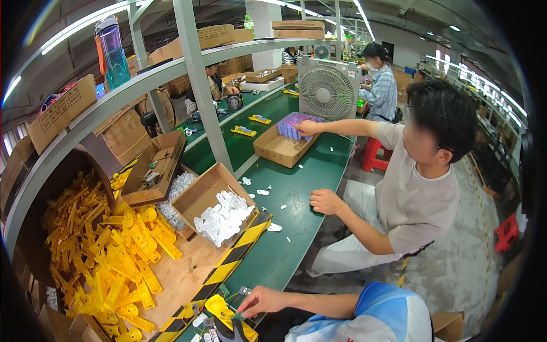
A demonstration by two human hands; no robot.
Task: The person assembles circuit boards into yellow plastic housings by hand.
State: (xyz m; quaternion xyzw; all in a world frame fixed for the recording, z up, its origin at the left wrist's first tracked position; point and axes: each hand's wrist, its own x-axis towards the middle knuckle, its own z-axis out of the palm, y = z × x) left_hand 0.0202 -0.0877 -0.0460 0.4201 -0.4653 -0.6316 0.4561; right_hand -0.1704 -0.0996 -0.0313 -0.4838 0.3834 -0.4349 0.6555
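Note:
At the lower edge, a yellow plastic casing [219, 306] lies tilted over the bench edge, with thin wires and a small green circuit board [237, 315] at its open side. My right hand [263, 301] reaches in from the right, its thumb and fingers pinched on the small green board. What looks like my left hand [230, 330], in a dark grey glove, shows only in part against the casing and seems to hold it; most of it is cut off. Small white parts [199, 320] lie just left of the casing.
A heap of yellow casings [122, 256] fills a wooden tray on the left. White plastic pieces [223, 219] lie in a cardboard box beside it. A co-worker [424, 165] sits across, one hand at a box of purple cells [293, 126]. A grey fan [327, 88] stands beyond.

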